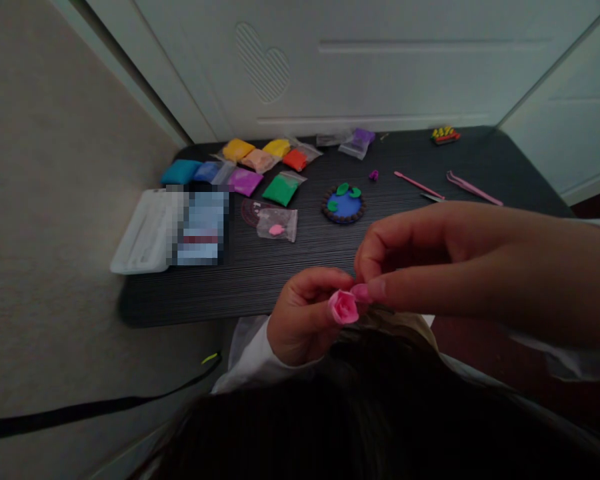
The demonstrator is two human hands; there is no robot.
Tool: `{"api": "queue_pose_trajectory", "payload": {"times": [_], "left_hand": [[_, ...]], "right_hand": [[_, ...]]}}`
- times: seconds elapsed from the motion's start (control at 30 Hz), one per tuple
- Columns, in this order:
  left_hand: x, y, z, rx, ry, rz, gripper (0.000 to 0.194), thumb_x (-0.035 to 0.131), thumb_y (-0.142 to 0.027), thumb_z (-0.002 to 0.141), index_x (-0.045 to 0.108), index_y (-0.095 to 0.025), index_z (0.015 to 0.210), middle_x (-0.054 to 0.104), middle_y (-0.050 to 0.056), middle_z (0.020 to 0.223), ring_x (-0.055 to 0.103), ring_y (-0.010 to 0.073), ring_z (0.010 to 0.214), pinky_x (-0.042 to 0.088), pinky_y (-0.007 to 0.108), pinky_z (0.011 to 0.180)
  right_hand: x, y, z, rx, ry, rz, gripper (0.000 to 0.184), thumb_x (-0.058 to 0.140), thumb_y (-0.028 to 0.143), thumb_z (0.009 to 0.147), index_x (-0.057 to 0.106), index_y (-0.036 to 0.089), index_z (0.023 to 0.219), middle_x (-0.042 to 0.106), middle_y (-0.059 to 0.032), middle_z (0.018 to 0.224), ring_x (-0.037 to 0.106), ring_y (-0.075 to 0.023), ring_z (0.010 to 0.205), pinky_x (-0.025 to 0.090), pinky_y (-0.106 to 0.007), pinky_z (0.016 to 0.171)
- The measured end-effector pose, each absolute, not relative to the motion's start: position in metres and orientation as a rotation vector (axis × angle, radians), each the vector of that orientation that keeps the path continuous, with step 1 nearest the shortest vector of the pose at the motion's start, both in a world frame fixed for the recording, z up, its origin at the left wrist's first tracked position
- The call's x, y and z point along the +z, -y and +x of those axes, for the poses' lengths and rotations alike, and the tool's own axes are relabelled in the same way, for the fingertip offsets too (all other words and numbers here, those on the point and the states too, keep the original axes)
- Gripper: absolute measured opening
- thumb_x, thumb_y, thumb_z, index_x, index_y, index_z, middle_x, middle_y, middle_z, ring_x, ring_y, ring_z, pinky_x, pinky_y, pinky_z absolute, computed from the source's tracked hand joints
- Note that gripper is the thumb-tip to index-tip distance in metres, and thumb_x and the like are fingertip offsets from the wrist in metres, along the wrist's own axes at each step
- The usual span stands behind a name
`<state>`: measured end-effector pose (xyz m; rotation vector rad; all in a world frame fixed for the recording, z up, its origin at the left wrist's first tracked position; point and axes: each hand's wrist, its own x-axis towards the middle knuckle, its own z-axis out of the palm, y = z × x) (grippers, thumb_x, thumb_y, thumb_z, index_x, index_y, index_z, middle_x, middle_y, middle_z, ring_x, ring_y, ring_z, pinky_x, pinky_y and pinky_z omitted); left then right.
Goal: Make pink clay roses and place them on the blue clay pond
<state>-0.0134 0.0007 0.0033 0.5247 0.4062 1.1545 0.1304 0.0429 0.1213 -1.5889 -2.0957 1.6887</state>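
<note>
Grips a pink flower (344,307) in the left hand (300,317), by the near edge of the dark table (200,297); pinches a small pink piece (361,292) at the flower's right with the right hand (430,257). Beyond, has a clear bag (289,219) left, a blue disc (347,206) mid-table, pink tweezers (479,191) farther right.

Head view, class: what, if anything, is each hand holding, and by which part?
The left hand holds the pink rose by its side; the right hand pinches a pink petal by the edge away from the rose.

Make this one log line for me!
left hand: holds pink clay rose | right hand: pinches pink petal beside it | tabletop: blue clay pond
</note>
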Motion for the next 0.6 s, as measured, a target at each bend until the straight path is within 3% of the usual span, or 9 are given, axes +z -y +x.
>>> {"api": "queue_pose_trajectory", "payload": {"times": [0.33, 0.6], "left_hand": [[0.0021, -0.0029, -0.0165, 1.152, -0.466, 0.629, 0.017, 0.07, -0.026, 0.055, 0.067, -0.027, 0.072, 0.063, -0.003, 0.077, 0.058, 0.0132, 0.07, 0.047, 0.028, 0.065], [0.0054, -0.0031, -0.0135, 1.203, -0.48, 0.643, 0.011, 0.069, -0.024, 0.058, 0.067, -0.025, 0.069, 0.06, -0.003, 0.072, 0.055, 0.0106, 0.068, 0.045, 0.025, 0.065]], "right_hand": [[0.13, -0.0406, 0.124, 1.639, 2.076, -1.641, 0.017, 0.056, 0.033, 0.069, 0.057, 0.017, 0.061, 0.041, 0.0047, 0.042, 0.033, -0.0023, 0.034, 0.02, -0.02, 0.035], [0.1292, -0.0424, 0.1252, 1.647, 2.118, -1.618, 0.015, 0.055, 0.031, 0.069, 0.059, 0.018, 0.064, 0.043, 0.005, 0.044, 0.034, -0.0025, 0.035, 0.022, -0.02, 0.037]]}}
